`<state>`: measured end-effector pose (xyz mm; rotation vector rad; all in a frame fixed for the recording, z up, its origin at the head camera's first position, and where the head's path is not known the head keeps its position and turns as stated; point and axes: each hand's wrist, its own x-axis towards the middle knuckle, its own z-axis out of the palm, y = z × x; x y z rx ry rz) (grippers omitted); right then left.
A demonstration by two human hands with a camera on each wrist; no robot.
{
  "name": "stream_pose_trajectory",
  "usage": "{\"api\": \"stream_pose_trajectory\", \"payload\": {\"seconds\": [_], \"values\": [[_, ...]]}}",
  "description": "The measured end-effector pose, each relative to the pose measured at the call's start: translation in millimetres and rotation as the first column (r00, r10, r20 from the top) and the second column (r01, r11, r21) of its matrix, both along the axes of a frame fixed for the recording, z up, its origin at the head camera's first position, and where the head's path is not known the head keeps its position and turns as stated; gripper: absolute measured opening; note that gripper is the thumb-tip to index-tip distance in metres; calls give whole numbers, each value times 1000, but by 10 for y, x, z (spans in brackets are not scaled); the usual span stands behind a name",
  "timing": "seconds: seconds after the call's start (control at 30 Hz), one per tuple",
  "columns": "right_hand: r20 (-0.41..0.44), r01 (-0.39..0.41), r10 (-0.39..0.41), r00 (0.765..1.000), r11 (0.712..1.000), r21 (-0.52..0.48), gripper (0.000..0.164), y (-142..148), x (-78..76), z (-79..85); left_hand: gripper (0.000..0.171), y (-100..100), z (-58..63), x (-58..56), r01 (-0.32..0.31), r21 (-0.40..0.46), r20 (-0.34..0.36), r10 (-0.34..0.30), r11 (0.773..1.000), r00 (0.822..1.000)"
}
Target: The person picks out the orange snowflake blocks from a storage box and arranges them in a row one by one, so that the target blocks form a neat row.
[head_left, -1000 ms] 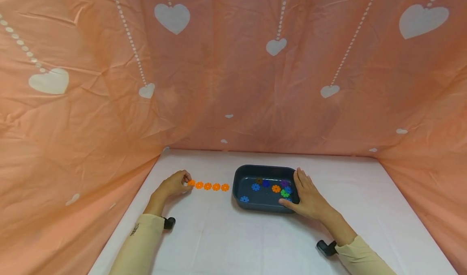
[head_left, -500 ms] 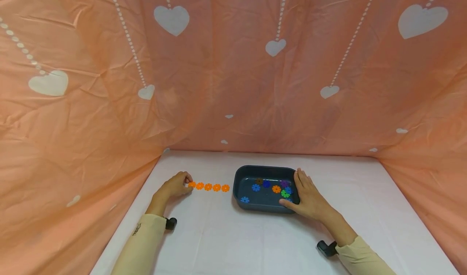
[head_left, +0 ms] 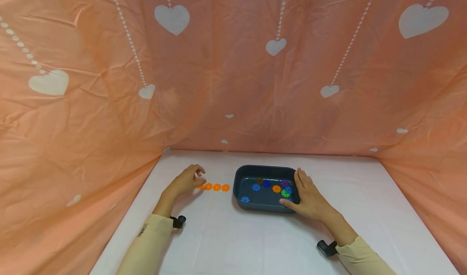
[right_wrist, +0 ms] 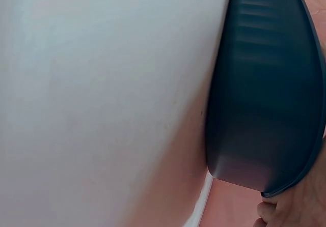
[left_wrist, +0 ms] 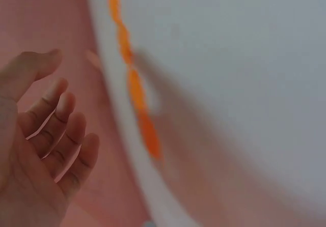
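My left hand (head_left: 187,179) hovers over the left end of a row of orange flower-shaped discs (head_left: 217,187) on the white table. Its fingers are loosely bent, with nothing between them in the left wrist view, where the discs (left_wrist: 136,89) show edge-on beside the hand (left_wrist: 38,130). In the head view this hand hides the row's left end. My right hand (head_left: 311,198) rests on the right end of a dark grey tray (head_left: 264,207), fingers straight along the outer side and thumb across the front rim. The tray's wall (right_wrist: 265,100) fills the right of the right wrist view.
Inside the tray lie several flower discs: blue ones (head_left: 256,187), an orange one (head_left: 276,189), a green one (head_left: 285,193), a purple one (head_left: 284,183) and a brown one (head_left: 259,181). A peach curtain (head_left: 233,84) with white hearts surrounds the table (head_left: 233,242).
My left hand has let go of the leftmost orange disc, lifted and shifted right over the row's left end. The right hand and the tray have stayed put.
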<state>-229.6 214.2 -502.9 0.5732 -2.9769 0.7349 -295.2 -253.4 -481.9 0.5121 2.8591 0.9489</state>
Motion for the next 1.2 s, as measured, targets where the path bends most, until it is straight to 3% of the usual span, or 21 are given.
{"api": "stream_pose_trajectory", "payload": {"seconds": [0.2,0.47,0.67,0.9,1.2], "values": [[5,-3,3,1000,1000,-15,124,9,3,5,37,332,156,-7,69,7,-5,-69,998,998],[-10,1,-1,1000,1000,-7,123,27,7,-20,30,811,259,-8,127,-82,-115,-136,988,984],[-12,-1,1,1000,1000,8,124,27,-10,-30,34,1187,308,37,188,-144,-141,-208,972,968],[-20,9,-9,1000,999,31,124,30,-25,-43,38,1568,285,9,264,-228,-147,-301,937,942],[-29,8,-7,1000,999,34,124,18,-27,-39,39,1951,218,-60,315,-294,-87,-354,902,931]]}}
